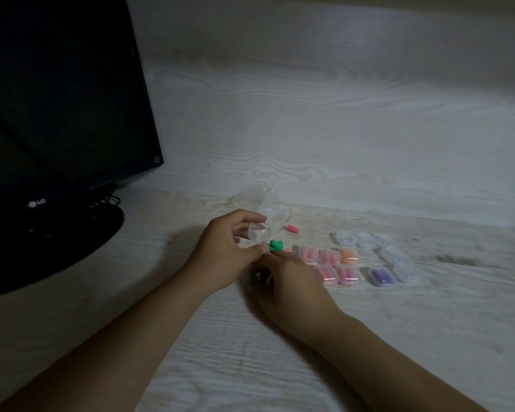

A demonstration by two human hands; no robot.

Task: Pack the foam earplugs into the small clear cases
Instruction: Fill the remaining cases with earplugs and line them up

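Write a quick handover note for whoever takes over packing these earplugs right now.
Left hand pinches a crumpled clear plastic bag.
Right hand is curled over green earplugs; its grip is unclear.
Done: six filled cases, pink, orange and purple, in two rows.
Left: empty clear cases at right; one loose pink earplug and the green ones on the table.

Both forearms are bare up to the frame's lower edge, no sleeves showing. The left hand [223, 254] and right hand [292, 283] wear no gloves, rings or watch.
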